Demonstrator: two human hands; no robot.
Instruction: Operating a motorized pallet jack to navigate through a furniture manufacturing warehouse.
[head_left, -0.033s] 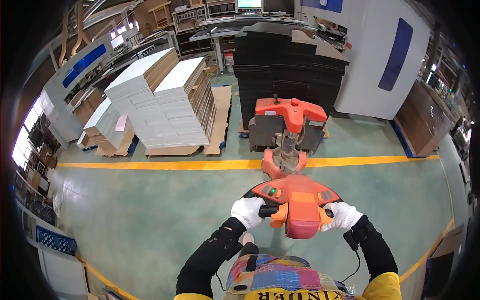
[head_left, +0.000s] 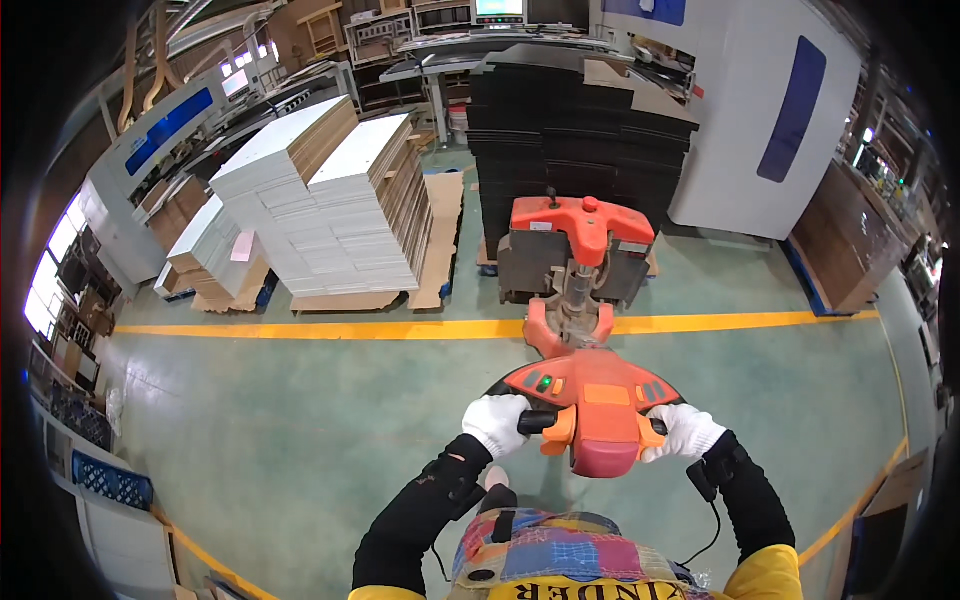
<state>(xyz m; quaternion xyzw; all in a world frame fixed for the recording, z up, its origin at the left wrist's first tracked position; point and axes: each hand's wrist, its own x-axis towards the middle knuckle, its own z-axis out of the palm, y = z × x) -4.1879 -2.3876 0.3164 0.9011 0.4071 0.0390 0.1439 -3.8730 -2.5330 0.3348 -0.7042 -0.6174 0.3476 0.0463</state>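
Observation:
In front of me stands a red electric pallet truck (head_left: pixel 590 225), its tiller head (head_left: pixel 605 395) tilted toward me. A small green light glows on the left side of that head. My left hand (head_left: pixel 496 425), in a white knit glove, is wrapped round the black left grip (head_left: pixel 537 422). On the other side my right hand (head_left: pixel 684 433), gloved the same way, closes round the right grip, most of which is hidden. Directly behind the truck's body rises a tall stack of black panels (head_left: pixel 575 135). Its forks cannot be seen.
To the left, stacks of white panels (head_left: pixel 345 225) rest on cardboard and pallets. A yellow line (head_left: pixel 430 329) crosses the green floor before the loads. A white machine housing (head_left: pixel 775 120) stands right of the black stack, with a wrapped brown stack (head_left: pixel 850 235) on a blue pallet farther right.

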